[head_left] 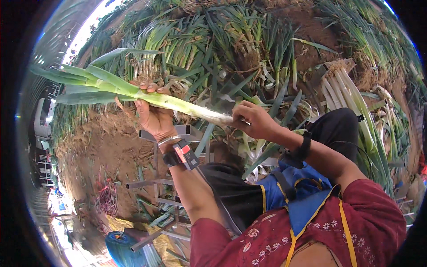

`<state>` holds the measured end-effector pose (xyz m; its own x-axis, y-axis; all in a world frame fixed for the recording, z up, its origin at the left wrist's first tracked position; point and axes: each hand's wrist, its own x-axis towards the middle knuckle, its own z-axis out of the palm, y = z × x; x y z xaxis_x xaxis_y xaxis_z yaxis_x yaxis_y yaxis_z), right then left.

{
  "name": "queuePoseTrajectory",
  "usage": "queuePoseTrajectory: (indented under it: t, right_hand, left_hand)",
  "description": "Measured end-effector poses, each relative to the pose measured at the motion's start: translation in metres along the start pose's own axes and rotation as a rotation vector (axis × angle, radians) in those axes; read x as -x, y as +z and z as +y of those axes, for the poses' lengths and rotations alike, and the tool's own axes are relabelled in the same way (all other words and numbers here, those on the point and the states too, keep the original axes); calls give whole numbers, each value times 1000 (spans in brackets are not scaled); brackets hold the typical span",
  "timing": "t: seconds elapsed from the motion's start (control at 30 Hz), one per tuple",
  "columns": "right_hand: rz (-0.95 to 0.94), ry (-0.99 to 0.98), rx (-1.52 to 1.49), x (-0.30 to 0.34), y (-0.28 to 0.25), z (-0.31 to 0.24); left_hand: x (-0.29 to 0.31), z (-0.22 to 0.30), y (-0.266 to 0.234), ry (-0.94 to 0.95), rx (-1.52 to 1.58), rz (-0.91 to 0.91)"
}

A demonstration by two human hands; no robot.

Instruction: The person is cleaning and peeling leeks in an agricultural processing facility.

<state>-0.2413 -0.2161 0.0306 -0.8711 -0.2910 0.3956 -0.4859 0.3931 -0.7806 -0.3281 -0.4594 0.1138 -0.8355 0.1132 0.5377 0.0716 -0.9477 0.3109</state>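
Note:
A single leek [178, 106] lies across in front of me, its green leaves fanning out to the left and its white root end to the right. My left hand [153, 111] is closed around the upper stem, with the fingers over the top and the palm beneath. At the white root end my right hand [253, 119] is closed, fingers curled and pressed against the tip. Whether a small tool sits inside those fingers is hidden. Peeled leeks [349, 89] with pale stems rest beside my right knee.
Heaps of leeks [182, 38] with roots and soil spread across the ground ahead. Metal frame bars [155, 181] stand below my left forearm. Loose leaves [262, 151] lie between my legs. Pinkish strings [106, 198] and a blue roll [124, 249] are at the lower left.

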Motion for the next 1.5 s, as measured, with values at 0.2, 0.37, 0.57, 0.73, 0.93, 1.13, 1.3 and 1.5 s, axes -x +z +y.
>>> queuePoseTrajectory:
  t: [0.2, 0.37, 0.57, 0.73, 0.93, 1.13, 1.3, 1.5]
  right_hand:
    - [3, -31, -86, -8, -2, -12]
    - [100, -101, -71, -34, 4, -22]
    - [352, 41, 141, -53, 8, -18]
    - [323, 168, -91, -49, 5, -26]
    - [356, 282, -652, -49, -4, -7]
    - [442, 344, -778, -55, -24, 7]
    - [330, 272, -841, -52, -34, 4]
    - [33, 227, -894, -39, -34, 1]
  left_hand:
    - [2, -6, 0, 6, -281, 69]
    - [5, -35, 10, -68, -651, 211]
    - [10, -73, 24, -266, -1016, 209]
    - [12, -78, 17, -325, -1365, 161]
    - [11, -80, 18, -274, -1225, 228]
    - [10, -57, -8, -479, -1788, 478]
    - [20, -64, -18, -38, -2384, 259]
    - [3, -70, 6, -133, -2120, 596]
